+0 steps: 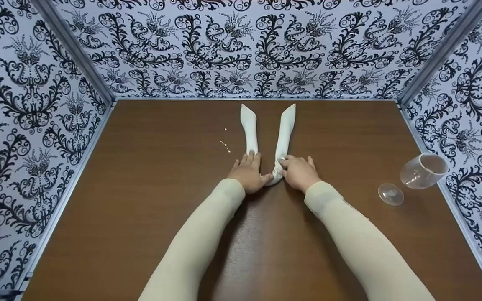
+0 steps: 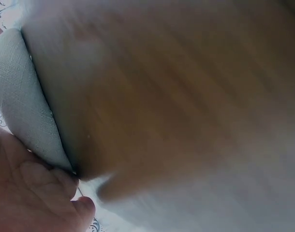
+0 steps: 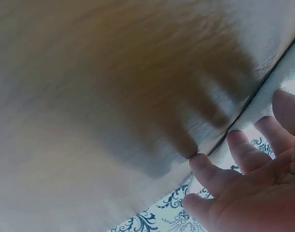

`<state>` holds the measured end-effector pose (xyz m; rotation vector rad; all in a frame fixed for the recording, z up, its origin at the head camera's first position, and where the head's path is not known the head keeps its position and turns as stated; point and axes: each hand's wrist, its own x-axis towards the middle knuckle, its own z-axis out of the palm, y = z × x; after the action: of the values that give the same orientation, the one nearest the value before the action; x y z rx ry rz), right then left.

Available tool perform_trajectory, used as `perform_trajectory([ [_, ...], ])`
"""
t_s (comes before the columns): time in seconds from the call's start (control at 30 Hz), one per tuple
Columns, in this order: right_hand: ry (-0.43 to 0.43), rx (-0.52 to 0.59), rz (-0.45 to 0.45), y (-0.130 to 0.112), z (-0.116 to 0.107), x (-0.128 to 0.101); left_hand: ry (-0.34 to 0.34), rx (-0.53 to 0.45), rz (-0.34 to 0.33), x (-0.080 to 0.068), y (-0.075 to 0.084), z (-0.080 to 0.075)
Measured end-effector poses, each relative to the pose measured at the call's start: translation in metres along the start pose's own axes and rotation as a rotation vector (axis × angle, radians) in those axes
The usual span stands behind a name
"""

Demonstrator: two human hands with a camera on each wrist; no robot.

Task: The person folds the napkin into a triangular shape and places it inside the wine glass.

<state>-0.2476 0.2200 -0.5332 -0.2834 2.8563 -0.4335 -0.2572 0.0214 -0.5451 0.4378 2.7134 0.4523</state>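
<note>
I see both hands flat on the cloth (image 1: 283, 133): left hand (image 1: 248, 172) and right hand (image 1: 297, 171) pressing, gripping nothing. Risk: uneven pressure could spring the fold.

A white cloth napkin (image 1: 268, 138), rolled or folded into a narrow V shape, lies flat on a brown wooden table (image 1: 149, 200), slightly above the centre of the frame. Its two long arms spread apart toward the upper edge, each ending in a pointed tip, and meet at a bunched fold at the lower end. The left arm stands nearly straight up the frame; the right arm leans slightly to the right. The fabric shows a fine woven texture.
</note>
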Motion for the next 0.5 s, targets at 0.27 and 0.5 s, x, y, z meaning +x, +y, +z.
perform_trajectory([
  [0.27, 0.036, 0.047, 0.016, -0.0015, 0.0018, 0.0025, -0.025, 0.064, 0.005, -0.0036, 0.0050, -0.0027],
  [0.5, 0.056, 0.083, 0.033, 0.0000, 0.0024, 0.0043, -0.032, 0.039, 0.015, -0.0016, 0.0066, -0.0013],
])
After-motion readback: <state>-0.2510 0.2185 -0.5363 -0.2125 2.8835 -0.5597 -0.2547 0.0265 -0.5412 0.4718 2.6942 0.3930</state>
